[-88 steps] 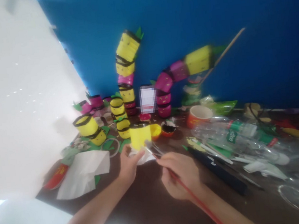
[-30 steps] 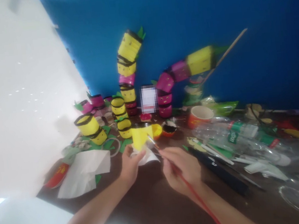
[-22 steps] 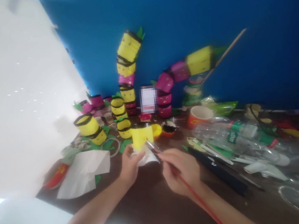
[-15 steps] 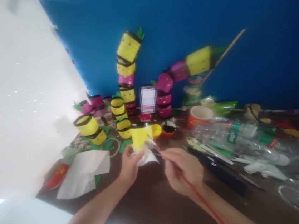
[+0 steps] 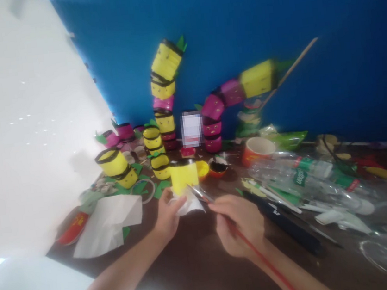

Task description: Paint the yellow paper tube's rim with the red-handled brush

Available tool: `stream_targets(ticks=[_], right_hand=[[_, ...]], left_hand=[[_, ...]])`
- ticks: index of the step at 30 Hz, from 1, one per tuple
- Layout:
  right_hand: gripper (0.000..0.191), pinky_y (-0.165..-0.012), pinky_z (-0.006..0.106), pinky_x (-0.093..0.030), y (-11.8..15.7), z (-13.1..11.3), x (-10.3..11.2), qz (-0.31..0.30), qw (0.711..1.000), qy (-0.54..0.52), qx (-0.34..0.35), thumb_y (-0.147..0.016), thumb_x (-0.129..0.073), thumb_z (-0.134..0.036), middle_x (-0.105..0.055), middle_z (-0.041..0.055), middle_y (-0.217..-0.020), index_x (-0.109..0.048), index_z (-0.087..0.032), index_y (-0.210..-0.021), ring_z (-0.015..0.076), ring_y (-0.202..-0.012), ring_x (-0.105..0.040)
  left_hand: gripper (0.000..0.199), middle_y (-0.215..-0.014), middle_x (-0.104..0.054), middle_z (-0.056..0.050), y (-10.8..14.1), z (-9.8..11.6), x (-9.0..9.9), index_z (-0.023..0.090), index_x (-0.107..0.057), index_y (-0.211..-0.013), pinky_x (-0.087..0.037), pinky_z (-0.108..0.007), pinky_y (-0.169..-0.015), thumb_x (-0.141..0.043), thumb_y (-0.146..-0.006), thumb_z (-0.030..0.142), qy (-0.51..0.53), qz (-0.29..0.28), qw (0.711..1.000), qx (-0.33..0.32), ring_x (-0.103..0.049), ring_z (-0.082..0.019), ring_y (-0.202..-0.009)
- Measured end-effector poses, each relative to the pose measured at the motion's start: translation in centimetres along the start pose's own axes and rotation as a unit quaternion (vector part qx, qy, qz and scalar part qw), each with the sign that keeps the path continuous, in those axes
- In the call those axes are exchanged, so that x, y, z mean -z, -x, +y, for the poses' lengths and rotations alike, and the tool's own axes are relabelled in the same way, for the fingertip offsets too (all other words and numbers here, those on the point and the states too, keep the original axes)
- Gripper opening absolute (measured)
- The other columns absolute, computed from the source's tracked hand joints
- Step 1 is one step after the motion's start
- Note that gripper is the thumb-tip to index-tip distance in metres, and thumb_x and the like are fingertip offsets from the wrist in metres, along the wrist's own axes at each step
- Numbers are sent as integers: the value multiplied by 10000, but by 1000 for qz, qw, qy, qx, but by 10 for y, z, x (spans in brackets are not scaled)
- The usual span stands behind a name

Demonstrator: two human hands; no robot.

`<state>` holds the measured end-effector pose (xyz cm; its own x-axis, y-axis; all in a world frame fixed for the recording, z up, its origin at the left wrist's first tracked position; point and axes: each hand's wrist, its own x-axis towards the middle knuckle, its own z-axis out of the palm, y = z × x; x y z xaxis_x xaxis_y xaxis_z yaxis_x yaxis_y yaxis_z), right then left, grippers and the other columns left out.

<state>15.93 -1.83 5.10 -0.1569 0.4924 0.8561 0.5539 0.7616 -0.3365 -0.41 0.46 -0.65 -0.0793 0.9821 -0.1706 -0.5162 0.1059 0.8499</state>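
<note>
Brush (image 5: 252,247) held to the base of the yellow cup (image 5: 184,174) over the desk (image 5: 186,267).
Cup gripped low on its left side by the left hand (image 5: 168,213), white paper (image 5: 191,205) bunched beneath it; brush pinched by the right hand (image 5: 241,225) to the cup's lower right, tip at its lower front (contact too blurred to confirm). Yellow dish (image 5: 203,177) set just right of the cup, dark-filled bowl (image 5: 219,174) beyond that. Probably best done with the cup braced, strokes light and short, the brushed face left ungripped.

The brush (image 5: 243,237) has a blurred tip (image 5: 192,189) and a handle (image 5: 280,275) cut off at lower right; mid-frame, pixels hide the panel (image 5: 192,129).
</note>
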Motion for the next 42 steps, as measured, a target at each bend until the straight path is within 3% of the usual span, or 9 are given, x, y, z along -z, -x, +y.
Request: stream_targets(ticks=[9,15,24,31,42], right_hand=[[230,-621,229,-537,-4,0,-3,7,999,23,-30,-735,-525,-73,-679,60,-803,-607,-178,-923,140,-701,-661],[175,-578,268,-520,1,0,2,12,1000,-6,2,-724,-491,-89,-650,36,-675,-589,-185,-833,148,-609,-633],[276,-632,250,-543,-2,-1,-3,9,999,35,14,-727,-544,-56,-687,69,-808,-595,-172,-972,148,-716,-659],[196,-603,269,-524,1,-2,-1,-1,1000,10,23,-698,-513,-75,-649,44,-699,-583,-174,-851,144,-629,-629],[287,-638,258,-515,2,0,-5,-22,998,47,36,-708,-547,-53,-683,69,-817,-596,-148,-974,145,-710,-647]], left_hand=[[386,-830,-638,-6,1,0,0,176,-577,-882,-468,-266,-696,-782,-569,273,10,-11,1000,6,-607,-124,-706],[364,-822,-631,-10,0,0,0,174,-573,-866,-469,-270,-677,-773,-578,271,5,-7,1000,7,-612,-139,-709],[372,-799,-616,6,4,3,-4,168,-557,-824,-467,-254,-683,-796,-550,245,-27,-3,999,-20,-586,-110,-694],[392,-799,-624,-1,3,4,-5,165,-550,-838,-466,-267,-697,-801,-547,247,-20,0,1000,-15,-595,-117,-702],[395,-824,-620,1,4,3,-5,163,-540,-848,-465,-262,-705,-796,-557,239,-61,15,997,-46,-587,-118,-734]])
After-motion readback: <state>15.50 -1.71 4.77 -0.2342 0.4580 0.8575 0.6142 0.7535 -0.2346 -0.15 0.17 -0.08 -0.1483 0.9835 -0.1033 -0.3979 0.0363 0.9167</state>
